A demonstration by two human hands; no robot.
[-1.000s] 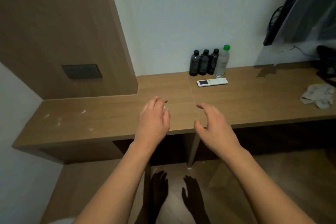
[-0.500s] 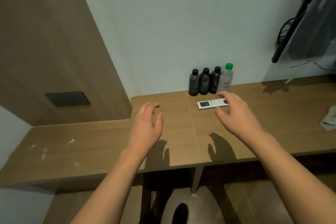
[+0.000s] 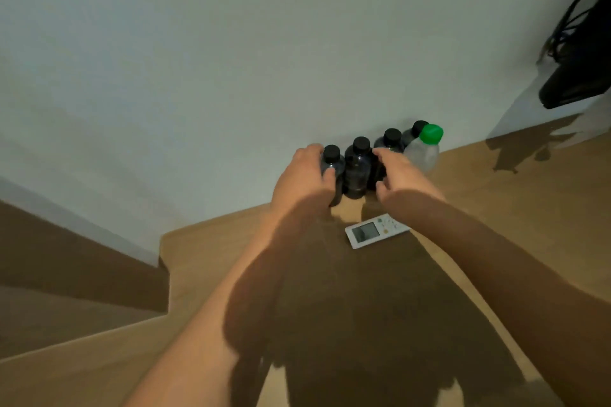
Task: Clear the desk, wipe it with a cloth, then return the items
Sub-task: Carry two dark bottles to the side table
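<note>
Several dark bottles with black caps stand in a row against the wall at the back of the wooden desk [image 3: 515,208]. My left hand [image 3: 304,180] grips the leftmost dark bottle [image 3: 331,155], thumb across its front. My right hand [image 3: 401,175] curls round another dark bottle [image 3: 392,137] further right. One dark bottle [image 3: 357,168] stands untouched between the two hands. A clear bottle with a green cap [image 3: 425,150] stands at the row's right end. A white remote control [image 3: 372,231] lies on the desk just under my right wrist.
A black screen with cables [image 3: 577,76] hangs on the wall at the upper right. A wooden panel [image 3: 66,258] rises at the left, beside a lower stretch of desk [image 3: 82,370]. My arms cast a broad shadow over the near desk.
I have leaned in close to the desk. Both hands moved forward from above the desk to the bottle row and took hold of dark bottles. The cloth at the right is out of view.
</note>
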